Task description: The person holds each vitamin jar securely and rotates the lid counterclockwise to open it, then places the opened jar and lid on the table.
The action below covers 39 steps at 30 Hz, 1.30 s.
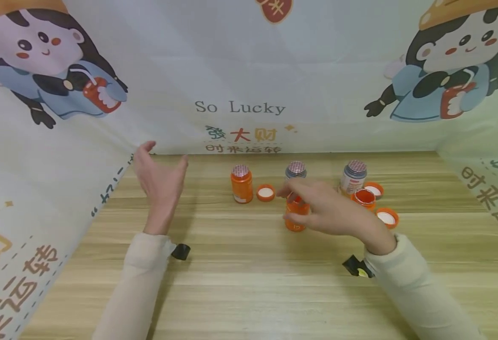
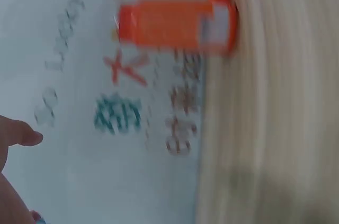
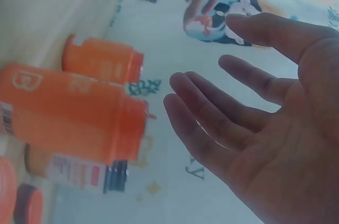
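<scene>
My right hand (image 1: 327, 208) hovers over an orange bottle (image 1: 295, 223) in the middle of the table, partly covering it in the head view. In the right wrist view, its loosely bent fingers (image 3: 212, 128) are apart from the same bottle (image 3: 63, 113), with nothing between them. Directly behind stands a grey-necked bottle (image 1: 296, 171) with a patterned top, half hidden by the hand. My left hand (image 1: 160, 177) is raised at the left, empty, thumb and fingers spread. Nearest to it is another orange bottle (image 1: 242, 188) with a patterned top.
An upturned orange lid (image 1: 265, 192) lies beside the left orange bottle. To the right are a white-labelled bottle (image 1: 354, 178), an orange-rimmed container (image 1: 363, 198) and two more upturned lids, one behind (image 1: 377, 190) and one in front (image 1: 387, 218). A printed cloth (image 1: 240, 71) walls the back and sides.
</scene>
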Each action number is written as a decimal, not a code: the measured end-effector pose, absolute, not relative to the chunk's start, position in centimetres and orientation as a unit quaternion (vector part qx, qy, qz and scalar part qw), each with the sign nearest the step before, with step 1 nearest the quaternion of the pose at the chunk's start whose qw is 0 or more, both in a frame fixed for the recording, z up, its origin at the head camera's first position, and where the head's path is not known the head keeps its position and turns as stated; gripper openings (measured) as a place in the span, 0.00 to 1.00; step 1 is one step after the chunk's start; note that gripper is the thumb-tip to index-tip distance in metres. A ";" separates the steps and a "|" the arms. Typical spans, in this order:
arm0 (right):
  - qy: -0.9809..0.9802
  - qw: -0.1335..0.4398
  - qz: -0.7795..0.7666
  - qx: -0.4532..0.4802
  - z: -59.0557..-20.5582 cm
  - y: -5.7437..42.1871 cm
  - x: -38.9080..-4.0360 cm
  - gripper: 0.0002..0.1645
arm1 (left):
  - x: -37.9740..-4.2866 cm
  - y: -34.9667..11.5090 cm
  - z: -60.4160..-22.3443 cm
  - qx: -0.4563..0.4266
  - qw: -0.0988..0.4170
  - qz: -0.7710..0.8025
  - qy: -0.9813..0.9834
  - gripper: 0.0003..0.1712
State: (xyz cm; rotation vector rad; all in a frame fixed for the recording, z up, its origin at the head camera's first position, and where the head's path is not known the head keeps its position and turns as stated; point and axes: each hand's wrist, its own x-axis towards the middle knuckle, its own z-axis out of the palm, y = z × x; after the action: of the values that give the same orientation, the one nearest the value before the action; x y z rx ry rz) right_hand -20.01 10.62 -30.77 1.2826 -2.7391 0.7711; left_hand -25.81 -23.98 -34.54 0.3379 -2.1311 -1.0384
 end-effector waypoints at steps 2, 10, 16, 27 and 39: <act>-0.879 0.003 0.245 0.408 -31.0 10.2 -19.9 0.22 | -26.1 -26.2 -35.1 0.176 0.361 -0.406 -0.821 0.44; -0.878 -0.031 0.247 0.410 -32.3 9.2 -19.9 0.20 | -26.6 -30.9 -37.5 0.244 0.221 -0.555 -0.764 0.55; -0.873 -0.041 0.246 0.419 -33.5 8.5 -20.2 0.18 | -26.9 -31.3 -39.1 0.238 0.170 -0.604 -0.741 0.59; -0.873 -0.046 0.238 0.424 -34.0 8.1 -20.2 0.20 | -27.2 -31.4 -40.4 0.223 0.159 -0.553 -0.787 0.49; -0.877 -0.023 0.251 0.410 -32.7 9.0 -20.2 0.19 | -27.7 -29.9 -39.3 0.041 -0.013 -0.532 -0.845 0.43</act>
State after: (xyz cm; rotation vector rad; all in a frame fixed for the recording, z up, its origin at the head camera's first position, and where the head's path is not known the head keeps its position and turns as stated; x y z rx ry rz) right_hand -20.17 9.00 -32.73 1.3070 -2.7946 0.8012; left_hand -27.71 -29.93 -39.30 0.1287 -2.6780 -1.6867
